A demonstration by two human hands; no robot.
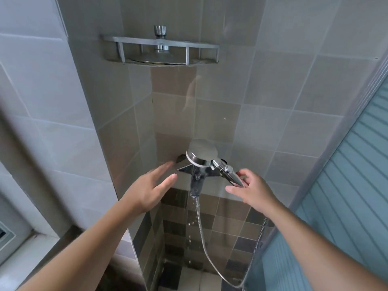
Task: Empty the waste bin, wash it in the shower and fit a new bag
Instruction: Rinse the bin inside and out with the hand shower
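Observation:
A chrome hand shower (pixel 202 153) lies across the chrome mixer tap (pixel 195 175) in the corner of the shower stall. My right hand (pixel 251 189) touches the shower's handle (pixel 233 174) with loosely spread fingers, thumb stretched out below it. My left hand (pixel 152 184) hovers open just left of the tap, fingertips near its left lever. Water drops fall from the tap's spout (pixel 194 189) toward the floor. The metal hose (pixel 202 229) hangs in a loop below. No waste bin is in view.
A steel corner shelf (pixel 161 50) is mounted high on the tiled wall. A frosted glass shower door (pixel 344 185) stands at the right. The mosaic floor (pixel 189 274) lies far below. A window sill (pixel 27 250) is at the lower left.

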